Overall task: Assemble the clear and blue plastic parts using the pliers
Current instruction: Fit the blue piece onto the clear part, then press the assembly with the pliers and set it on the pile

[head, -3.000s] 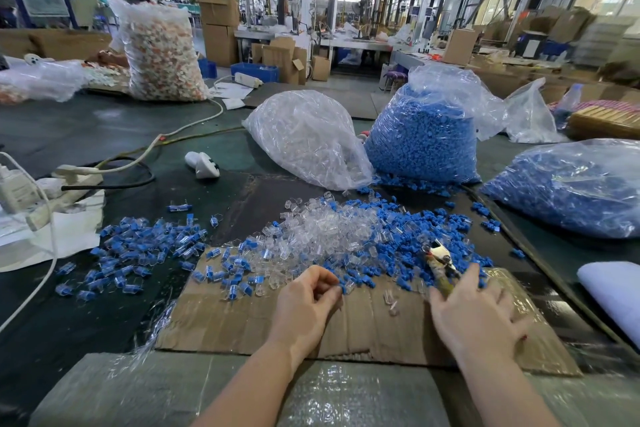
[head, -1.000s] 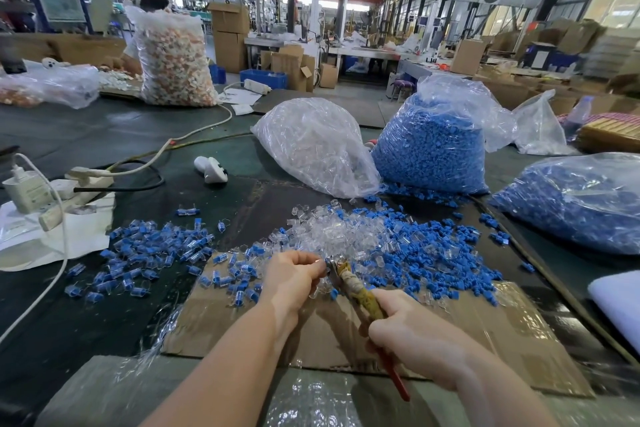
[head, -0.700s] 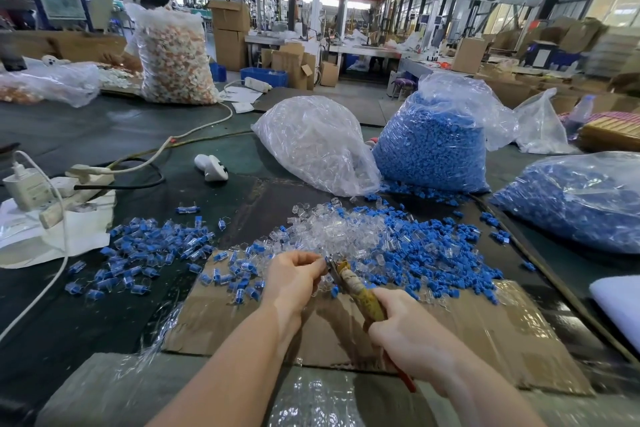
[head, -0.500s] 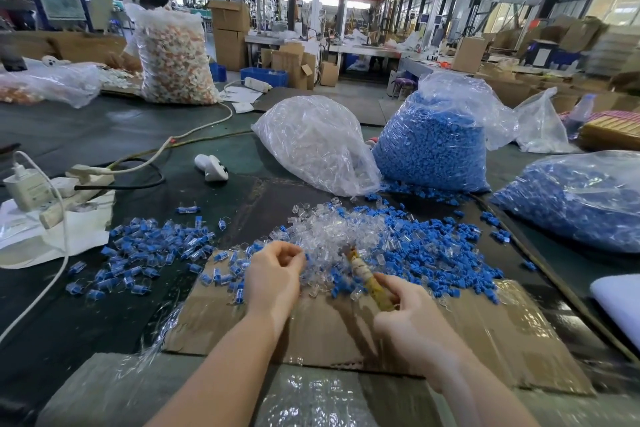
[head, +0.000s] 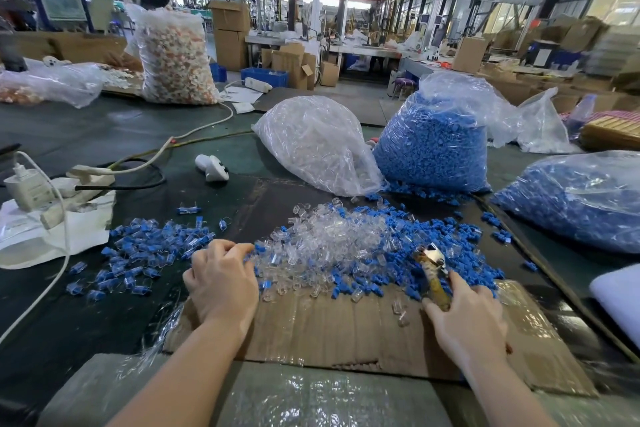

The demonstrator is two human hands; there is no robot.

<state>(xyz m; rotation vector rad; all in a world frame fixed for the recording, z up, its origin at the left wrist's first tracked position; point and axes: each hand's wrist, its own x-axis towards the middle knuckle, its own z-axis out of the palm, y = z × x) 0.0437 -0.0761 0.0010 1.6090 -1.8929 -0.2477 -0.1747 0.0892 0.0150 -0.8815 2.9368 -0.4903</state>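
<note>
A heap of clear plastic parts (head: 329,236) lies on a cardboard sheet (head: 329,333), with loose blue parts (head: 450,239) to its right. Joined clear-and-blue pieces (head: 149,246) are spread on the dark mat at the left. My left hand (head: 221,282) rests at the left edge of the heap, its fingers curled and seen from the back; whatever they hold is hidden. My right hand (head: 464,319) grips the yellowish handles of the pliers (head: 434,274), whose metal jaws point up over the blue parts.
Behind the heap stand a bag of clear parts (head: 318,146) and a bag of blue parts (head: 433,146); another blue-filled bag (head: 581,198) lies right. A power strip (head: 79,180) with cables and a white device (head: 211,168) sit left. A person works at the far left.
My hands have parted. The left hand moved left from the pliers' jaws to the heap's edge. The right hand swung the pliers to the right, over the blue parts.
</note>
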